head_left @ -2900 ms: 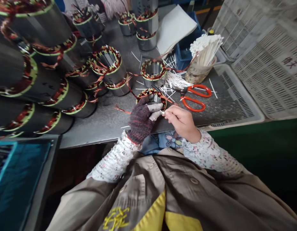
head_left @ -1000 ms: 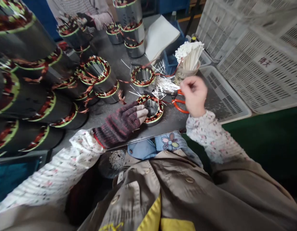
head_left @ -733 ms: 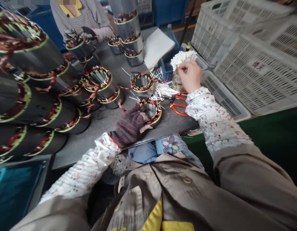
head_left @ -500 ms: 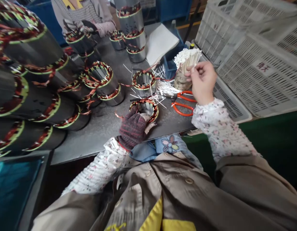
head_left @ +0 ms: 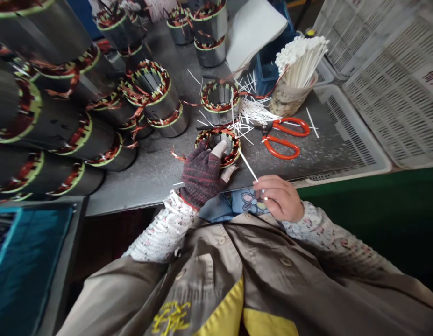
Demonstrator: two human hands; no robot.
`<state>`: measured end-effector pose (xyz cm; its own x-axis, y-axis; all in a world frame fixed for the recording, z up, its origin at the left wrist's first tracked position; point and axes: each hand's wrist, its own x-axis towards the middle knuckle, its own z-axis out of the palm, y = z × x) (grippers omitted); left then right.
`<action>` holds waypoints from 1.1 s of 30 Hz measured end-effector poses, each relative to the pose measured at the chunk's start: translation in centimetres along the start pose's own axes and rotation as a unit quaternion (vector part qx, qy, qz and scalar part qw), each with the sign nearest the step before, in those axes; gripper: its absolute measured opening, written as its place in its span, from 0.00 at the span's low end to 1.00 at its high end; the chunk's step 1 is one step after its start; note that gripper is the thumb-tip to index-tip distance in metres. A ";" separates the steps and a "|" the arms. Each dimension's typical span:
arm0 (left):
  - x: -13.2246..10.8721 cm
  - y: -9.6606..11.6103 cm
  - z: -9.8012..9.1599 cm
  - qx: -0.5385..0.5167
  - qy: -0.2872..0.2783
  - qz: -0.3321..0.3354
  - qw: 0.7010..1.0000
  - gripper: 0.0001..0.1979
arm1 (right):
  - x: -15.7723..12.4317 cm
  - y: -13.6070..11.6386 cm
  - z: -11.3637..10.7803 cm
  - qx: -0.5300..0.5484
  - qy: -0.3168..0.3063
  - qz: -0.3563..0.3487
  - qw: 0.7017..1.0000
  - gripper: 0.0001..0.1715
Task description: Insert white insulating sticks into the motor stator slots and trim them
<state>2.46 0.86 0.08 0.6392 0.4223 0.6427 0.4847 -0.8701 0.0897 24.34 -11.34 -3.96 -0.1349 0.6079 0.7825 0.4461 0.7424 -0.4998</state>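
White stick (head_left: pixel 247 168) tight in right grip (head_left: pixel 280 198), stator (head_left: pixel 233 152) in left grip (head_left: pixel 202 173), at table (head_left: pixel 139 186) edge.

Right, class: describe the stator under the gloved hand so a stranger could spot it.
At the near edge of the grey table, beside the orange scissors, stands a short stator. It alone has the gloved left hand on its rim and the right hand pointing a stick at it.
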 end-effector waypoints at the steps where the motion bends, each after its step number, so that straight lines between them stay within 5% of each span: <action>1: 0.0 0.0 0.1 0.003 0.002 -0.002 1.000 0.32 | 0.0 0.2 -0.2 0.004 -0.006 0.003 1.000 0.06; 6: 0.0 0.1 0.0 -0.035 -0.035 -0.049 0.998 0.33 | 1.4 1.2 -0.8 0.048 -0.051 0.048 0.996 0.10; 10: -0.1 0.5 0.1 -0.140 -0.043 -0.119 0.982 0.37 | 3.8 1.9 0.8 0.092 -0.022 0.176 0.980 0.16; 14: -0.1 1.0 0.3 -0.260 0.006 -0.174 0.950 0.22 | 5.9 2.0 2.7 0.130 0.023 0.273 0.953 0.22; 17: 0.2 1.2 0.1 -0.245 0.017 -0.178 0.953 0.11 | 6.7 1.4 3.1 0.114 0.037 0.266 0.957 0.25; 28: 0.5 0.6 -0.3 -0.213 -0.007 -0.117 0.970 0.11 | 7.5 1.8 3.4 -0.063 -0.003 0.251 0.966 0.15; 33: 0.7 0.7 -0.4 -0.153 0.005 -0.075 0.985 0.11 | 8.5 0.0 1.7 -0.045 -0.104 0.225 0.968 0.19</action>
<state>2.98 0.43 0.89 0.5670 0.5513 0.6120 0.3700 -0.8343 0.4088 21.63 -5.69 2.11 -0.0795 0.9143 0.3971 0.5742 0.3676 -0.7316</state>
